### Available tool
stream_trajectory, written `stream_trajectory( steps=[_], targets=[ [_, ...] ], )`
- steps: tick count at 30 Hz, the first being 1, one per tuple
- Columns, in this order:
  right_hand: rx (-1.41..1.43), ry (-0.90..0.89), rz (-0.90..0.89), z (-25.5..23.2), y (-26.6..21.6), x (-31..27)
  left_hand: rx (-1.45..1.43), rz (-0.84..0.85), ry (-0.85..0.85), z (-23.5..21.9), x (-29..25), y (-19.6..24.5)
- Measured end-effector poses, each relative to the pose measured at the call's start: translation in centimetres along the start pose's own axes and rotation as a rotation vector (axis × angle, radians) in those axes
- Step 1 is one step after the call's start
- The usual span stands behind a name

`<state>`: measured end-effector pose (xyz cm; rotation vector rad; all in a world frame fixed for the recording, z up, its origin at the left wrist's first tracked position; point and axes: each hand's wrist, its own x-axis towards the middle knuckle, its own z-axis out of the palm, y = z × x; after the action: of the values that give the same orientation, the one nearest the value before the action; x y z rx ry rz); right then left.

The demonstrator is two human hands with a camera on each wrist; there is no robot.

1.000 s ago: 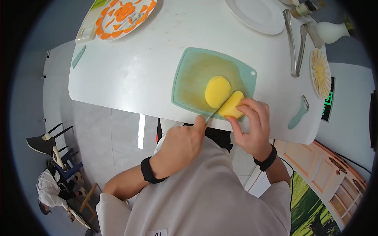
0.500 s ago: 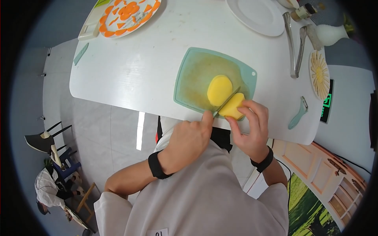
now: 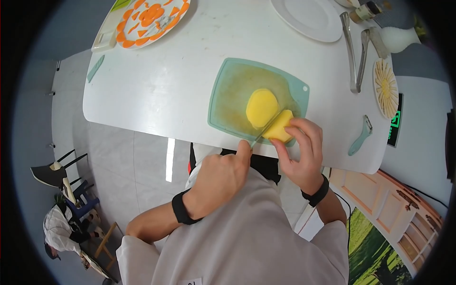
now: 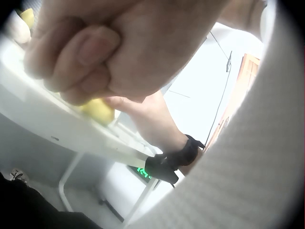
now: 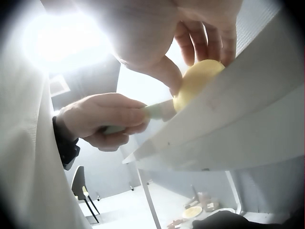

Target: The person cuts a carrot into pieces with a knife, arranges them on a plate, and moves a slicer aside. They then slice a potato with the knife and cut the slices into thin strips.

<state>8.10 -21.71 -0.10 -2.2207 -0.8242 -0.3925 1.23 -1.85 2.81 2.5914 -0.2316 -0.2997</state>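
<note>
On the green cutting board (image 3: 230,102) lie a stack of yellow slices (image 3: 262,108) and, beside it, a larger yellow piece (image 3: 280,127). My left hand (image 3: 221,175) grips a knife (image 3: 266,129) by its handle, the blade standing between slices and piece. The right hand (image 3: 304,154) holds the yellow piece with thumb and fingertips at its right side. The right wrist view shows the green knife handle (image 5: 155,111) in the curled left hand (image 5: 107,119), and the yellow piece (image 5: 198,81) under the right fingers. Curled left fingers (image 4: 90,52) fill the left wrist view.
A plate with orange slices (image 3: 151,21) stands at the far left, a white plate (image 3: 308,19) at the back. Along the right are tongs (image 3: 354,57), a plate with pale strips (image 3: 385,89) and a peeler (image 3: 361,135). A green-handled item (image 3: 95,69) lies near the left edge.
The knife and left hand moved up and right, then back down and left over the last half second. The right hand keeps its hold on the yellow piece.
</note>
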Motion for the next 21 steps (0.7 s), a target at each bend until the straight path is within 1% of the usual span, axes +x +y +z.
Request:
stream_trajectory(
  steps=[4,8,16,19,21],
  targets=[
    [-0.002,-0.01,0.005,-0.1,0.1,-0.2,-0.056,0.012,0.032,-1.4,-0.3,1.1],
    [-0.015,-0.021,0.002,-0.3,0.0,-0.1,-0.018,0.045,0.005,-2.5,-0.5,2.1],
    [-0.039,-0.036,-0.024,-0.4,-0.1,0.1,0.017,0.05,-0.028,-2.9,-0.5,2.3],
    [-0.048,-0.037,-0.031,-0.5,-0.2,0.2,0.056,0.093,0.033,-2.5,-0.7,1.9],
    [-0.05,-0.038,-0.031,-0.4,-0.2,0.3,0.067,0.094,0.023,-2.6,-0.8,1.9]
  ],
)
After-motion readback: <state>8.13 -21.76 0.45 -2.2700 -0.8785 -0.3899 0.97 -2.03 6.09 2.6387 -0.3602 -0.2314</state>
